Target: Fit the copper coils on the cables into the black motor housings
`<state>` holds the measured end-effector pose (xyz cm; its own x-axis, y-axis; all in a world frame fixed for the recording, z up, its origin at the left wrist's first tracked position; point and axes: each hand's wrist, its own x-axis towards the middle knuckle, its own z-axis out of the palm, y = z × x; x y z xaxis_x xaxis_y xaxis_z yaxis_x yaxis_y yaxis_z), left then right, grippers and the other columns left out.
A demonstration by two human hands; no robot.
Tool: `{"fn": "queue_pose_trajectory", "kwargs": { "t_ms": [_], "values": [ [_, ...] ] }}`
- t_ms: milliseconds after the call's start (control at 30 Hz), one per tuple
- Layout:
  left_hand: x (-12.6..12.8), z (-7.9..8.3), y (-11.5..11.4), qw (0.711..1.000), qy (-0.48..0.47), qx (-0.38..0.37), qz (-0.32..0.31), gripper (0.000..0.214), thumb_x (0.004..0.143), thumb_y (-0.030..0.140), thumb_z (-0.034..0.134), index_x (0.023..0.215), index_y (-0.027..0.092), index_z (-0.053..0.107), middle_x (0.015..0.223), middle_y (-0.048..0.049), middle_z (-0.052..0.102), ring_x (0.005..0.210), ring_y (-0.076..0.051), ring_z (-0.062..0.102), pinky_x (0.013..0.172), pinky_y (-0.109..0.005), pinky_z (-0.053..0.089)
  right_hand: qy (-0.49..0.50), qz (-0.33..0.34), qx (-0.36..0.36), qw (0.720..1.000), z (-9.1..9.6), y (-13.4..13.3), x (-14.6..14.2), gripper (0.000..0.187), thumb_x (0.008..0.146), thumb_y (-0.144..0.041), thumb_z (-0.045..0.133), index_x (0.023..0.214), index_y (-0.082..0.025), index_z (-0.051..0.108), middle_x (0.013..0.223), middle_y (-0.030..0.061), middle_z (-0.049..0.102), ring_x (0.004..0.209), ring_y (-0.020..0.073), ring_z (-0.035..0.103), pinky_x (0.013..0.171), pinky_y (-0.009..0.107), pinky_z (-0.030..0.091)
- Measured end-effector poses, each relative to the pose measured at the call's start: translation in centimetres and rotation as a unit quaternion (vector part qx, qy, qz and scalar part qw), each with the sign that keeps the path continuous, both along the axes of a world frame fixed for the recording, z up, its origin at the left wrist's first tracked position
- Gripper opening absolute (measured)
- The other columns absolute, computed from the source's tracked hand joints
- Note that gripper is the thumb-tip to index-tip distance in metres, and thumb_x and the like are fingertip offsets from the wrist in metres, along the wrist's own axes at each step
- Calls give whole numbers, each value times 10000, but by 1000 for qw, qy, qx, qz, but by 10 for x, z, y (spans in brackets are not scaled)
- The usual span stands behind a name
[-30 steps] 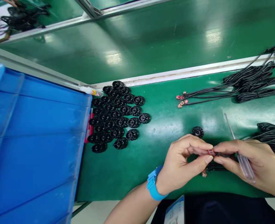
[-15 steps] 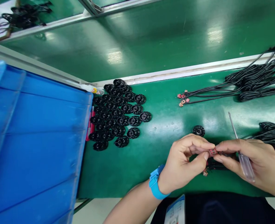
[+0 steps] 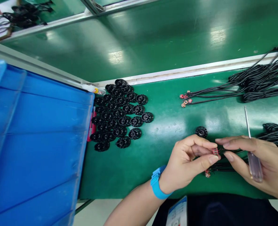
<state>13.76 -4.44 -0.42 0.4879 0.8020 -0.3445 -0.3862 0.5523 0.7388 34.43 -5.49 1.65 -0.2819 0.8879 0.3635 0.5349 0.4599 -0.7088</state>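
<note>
"Over the green workbench (image 3: 167, 138), your left hand (image 3: 187, 160) pinched a small red slotted core (image 3: 215, 152) between thumb and fingers."

"And your right hand (image 3: 264, 158)?"

"It gripped a clear-handled screwdriver (image 3: 255, 167) against the palm, shaft pointing away from you, thumb and forefinger slightly parted beside the core."

"What lay nearby?"

"One round black housing (image 3: 201, 132) sat just beyond your left fingers; coiled black cables (image 3: 254, 77) lay to the right, and more housings (image 3: 125, 121) clustered beside the blue crate (image 3: 42, 135)."

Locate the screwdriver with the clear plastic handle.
In the head view, the clear-handled metal screwdriver is toward the lower right, held in the bare right hand, left of the nearer coiled black cables.
</note>
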Motion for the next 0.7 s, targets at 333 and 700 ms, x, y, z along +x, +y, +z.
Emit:
{"fn": "queue_pose_trajectory", "kwargs": {
  "t_ms": [333, 700],
  "values": [
    [0, 0, 1, 1000, 13, 23, 4, 216, 841, 284, 868, 972, 165, 743, 902, -46, 789, 770, -154, 771, 594, -203, 618, -1, 28, 2, 1000, -3, -2, 2, 140, 936, -144, 664, 1034, -243, 653, 948, 12, 812, 808, 172, 801, 781, 217, 667],
    [-2, 0, 0, 999, 4, 22, 27, 183, 840, 228, 873, 934, 173, 726, 895, -19, 776, 788, -111, 767, 706, -172, 613, -12, -35, 6, 999, -5, -7, 13, 343, 891, -281, 810, 1199, -223, 670, 1148, 62, 794, 980, 206, 791, 958, 264, 641]
  ]
}}
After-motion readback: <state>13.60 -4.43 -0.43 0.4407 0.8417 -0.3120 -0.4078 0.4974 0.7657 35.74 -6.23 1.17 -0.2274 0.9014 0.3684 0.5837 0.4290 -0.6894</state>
